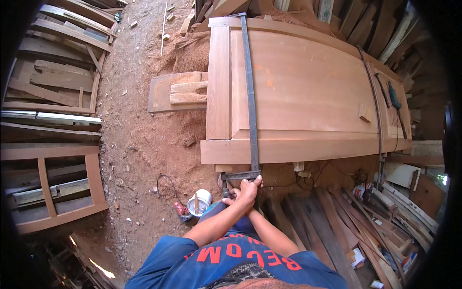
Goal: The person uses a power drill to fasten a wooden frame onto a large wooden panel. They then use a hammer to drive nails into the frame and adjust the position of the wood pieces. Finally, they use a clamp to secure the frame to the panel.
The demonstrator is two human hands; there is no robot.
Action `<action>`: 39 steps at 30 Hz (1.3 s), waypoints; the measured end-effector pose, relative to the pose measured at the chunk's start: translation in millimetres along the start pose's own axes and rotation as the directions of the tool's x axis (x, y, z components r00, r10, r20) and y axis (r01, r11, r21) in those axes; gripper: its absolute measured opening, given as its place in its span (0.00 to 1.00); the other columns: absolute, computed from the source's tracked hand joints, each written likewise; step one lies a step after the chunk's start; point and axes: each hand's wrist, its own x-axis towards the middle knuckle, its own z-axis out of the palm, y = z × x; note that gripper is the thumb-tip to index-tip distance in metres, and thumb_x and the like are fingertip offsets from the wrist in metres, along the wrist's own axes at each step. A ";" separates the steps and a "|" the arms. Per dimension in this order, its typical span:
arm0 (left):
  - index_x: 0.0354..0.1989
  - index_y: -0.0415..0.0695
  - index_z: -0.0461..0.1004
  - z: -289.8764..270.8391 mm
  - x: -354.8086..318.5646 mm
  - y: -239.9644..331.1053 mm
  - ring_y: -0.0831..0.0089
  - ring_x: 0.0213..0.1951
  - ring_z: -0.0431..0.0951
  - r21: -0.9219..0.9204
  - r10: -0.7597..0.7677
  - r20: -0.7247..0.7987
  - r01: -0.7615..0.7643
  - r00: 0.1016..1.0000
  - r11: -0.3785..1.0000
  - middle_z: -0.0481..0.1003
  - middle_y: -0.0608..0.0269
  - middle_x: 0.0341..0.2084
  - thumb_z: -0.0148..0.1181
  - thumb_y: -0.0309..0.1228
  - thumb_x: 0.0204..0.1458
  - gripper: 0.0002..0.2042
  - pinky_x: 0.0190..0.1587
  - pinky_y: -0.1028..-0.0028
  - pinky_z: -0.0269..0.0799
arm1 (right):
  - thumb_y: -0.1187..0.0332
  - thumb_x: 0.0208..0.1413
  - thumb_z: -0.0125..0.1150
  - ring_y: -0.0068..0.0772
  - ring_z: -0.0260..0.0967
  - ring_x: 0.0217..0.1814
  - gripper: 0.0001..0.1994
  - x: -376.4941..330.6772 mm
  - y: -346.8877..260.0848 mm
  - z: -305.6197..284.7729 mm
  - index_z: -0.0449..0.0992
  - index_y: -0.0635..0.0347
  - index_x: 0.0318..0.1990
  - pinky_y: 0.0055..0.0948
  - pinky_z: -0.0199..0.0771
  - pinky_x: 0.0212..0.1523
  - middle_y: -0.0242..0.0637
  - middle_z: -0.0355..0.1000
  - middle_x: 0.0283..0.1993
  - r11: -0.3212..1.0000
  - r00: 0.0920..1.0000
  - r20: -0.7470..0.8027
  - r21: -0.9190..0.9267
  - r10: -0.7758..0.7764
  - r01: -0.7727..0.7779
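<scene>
Both hands, left hand (pixel 249 189) over right hand (pixel 235 194), close on the near end of a long bar clamp (pixel 250 96) already spanning the wooden door (pixel 308 86) ahead. Second clamp (pixel 374 101) sits further right; tightening seems unfinished.

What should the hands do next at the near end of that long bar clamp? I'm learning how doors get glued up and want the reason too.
Probably keep turning the clamp's screw handle a little tighter. Both hands, left hand over right hand, grip the near end of the bar clamp, which spans the wooden door and hooks its far edge. Whether the joints have closed cannot be told.
</scene>
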 end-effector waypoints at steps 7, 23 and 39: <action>0.45 0.36 0.76 -0.5 -18.8 25.6 0.66 0.41 0.83 0.255 -0.017 0.047 0.005 0.999 0.967 0.83 0.56 0.35 0.64 0.52 0.58 0.26 0.51 0.64 0.73 | 0.47 0.47 0.77 0.36 0.70 0.43 0.33 -2.9 -43.9 -30.8 0.74 0.66 0.50 0.39 0.72 0.46 0.40 0.75 0.41 0.850 0.947 0.306 0.469 0.099 -0.240; 0.37 0.39 0.81 14.9 -41.3 52.3 0.75 0.28 0.82 0.285 0.040 -0.142 0.002 0.989 0.959 0.83 0.60 0.28 0.69 0.35 0.58 0.11 0.30 0.77 0.75 | 0.55 0.55 0.74 0.31 0.73 0.48 0.28 -5.6 -73.0 -43.2 0.74 0.65 0.55 0.36 0.74 0.51 0.38 0.77 0.46 0.983 0.987 0.127 -0.168 0.100 -0.078; 0.39 0.38 0.80 10.7 -20.4 30.7 0.68 0.41 0.80 0.224 0.021 -0.111 0.004 0.994 0.975 0.84 0.58 0.34 0.66 0.42 0.57 0.16 0.47 0.71 0.67 | 0.54 0.61 0.68 0.25 0.67 0.53 0.33 -13.3 -57.9 -45.1 0.67 0.63 0.67 0.26 0.71 0.50 0.34 0.73 0.55 0.746 0.889 0.454 0.568 0.068 -0.347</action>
